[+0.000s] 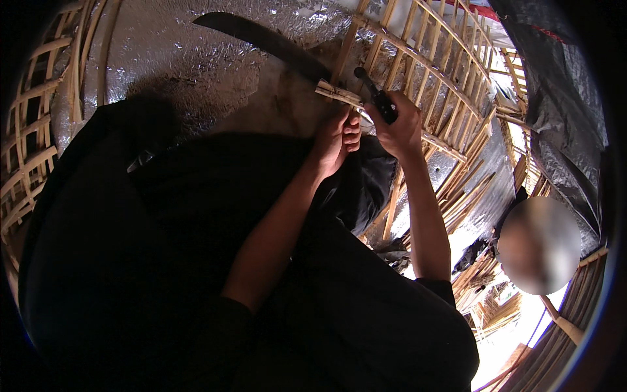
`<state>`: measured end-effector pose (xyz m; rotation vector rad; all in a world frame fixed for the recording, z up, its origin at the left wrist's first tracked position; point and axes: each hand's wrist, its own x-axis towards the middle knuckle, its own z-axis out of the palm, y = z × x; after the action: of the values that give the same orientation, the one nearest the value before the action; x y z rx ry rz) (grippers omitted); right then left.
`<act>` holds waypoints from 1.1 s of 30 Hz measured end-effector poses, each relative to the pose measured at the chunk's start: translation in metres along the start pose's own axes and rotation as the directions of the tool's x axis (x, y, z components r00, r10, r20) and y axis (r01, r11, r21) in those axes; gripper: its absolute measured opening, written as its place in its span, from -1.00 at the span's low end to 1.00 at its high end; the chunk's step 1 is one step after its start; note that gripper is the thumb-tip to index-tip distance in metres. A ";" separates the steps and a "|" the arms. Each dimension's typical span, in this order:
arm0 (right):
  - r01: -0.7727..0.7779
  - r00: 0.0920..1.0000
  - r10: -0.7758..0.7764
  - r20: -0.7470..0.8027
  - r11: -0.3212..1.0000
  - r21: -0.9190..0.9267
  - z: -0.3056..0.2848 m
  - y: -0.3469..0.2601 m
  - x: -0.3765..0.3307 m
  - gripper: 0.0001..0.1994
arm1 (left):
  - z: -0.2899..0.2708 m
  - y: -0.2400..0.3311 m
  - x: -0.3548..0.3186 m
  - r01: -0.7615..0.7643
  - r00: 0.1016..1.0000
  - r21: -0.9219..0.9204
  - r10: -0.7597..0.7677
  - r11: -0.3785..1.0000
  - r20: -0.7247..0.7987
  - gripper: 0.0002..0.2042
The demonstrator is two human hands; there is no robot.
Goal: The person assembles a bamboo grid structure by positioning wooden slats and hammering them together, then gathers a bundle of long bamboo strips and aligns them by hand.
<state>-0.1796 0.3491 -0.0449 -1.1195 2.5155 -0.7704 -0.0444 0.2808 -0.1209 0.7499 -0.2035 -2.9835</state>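
1. The person's dark lap is filling the lower frame, and both bare forearms are rising from it toward the work.
2. The left hand [336, 140] is closing tightly around a bundle of thin bamboo strips [339, 93], fingers curled under it, holding it level just above the lap.
3. The right hand [398, 124] is gripping the black handle of a long curved knife [261, 38]; the handle is standing just beside the bundle, and the dark blade is running up and to the left across the strips' near end.
4. The blade is appearing to meet the bundle at its left end, though whether it is biting into the bamboo cannot be told from this view.
5. Judged from this, the cutting or splitting is looking to be under way rather than finished: the strips are remaining gathered in the fist, and no freshly cut pieces can be told apart below.
6. A lattice frame [431, 72] of bamboo slats is standing just behind the hands, partly built, with open gaps between bars.
7. Loose bamboo sticks [467, 189] are lying on the silvery sheet [196, 59] to the right, apparently waiting for use.
8. Another person [539, 245] is sitting farther right, near more sticks.
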 end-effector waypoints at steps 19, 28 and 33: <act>-0.101 0.993 0.101 -0.058 0.995 0.002 -0.004 -0.009 -0.012 -0.75 | 0.009 -0.009 -0.002 -0.003 0.981 0.137 0.030 0.991 -0.193 -0.61; -0.240 0.897 0.394 -0.201 0.815 0.528 -0.020 -0.064 -0.075 -0.75 | 0.008 -0.006 -0.002 0.007 0.985 0.141 0.018 0.990 -0.173 -0.59; -0.353 0.936 0.352 -0.028 0.936 -0.017 0.012 -0.038 -0.068 -0.65 | -0.002 -0.002 -0.007 0.119 0.978 0.122 -0.095 0.985 -0.186 -0.59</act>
<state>-0.1064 0.3748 -0.0310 -0.6347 2.6432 -0.6606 -0.0371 0.2828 -0.1192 1.0714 -0.3652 -3.0022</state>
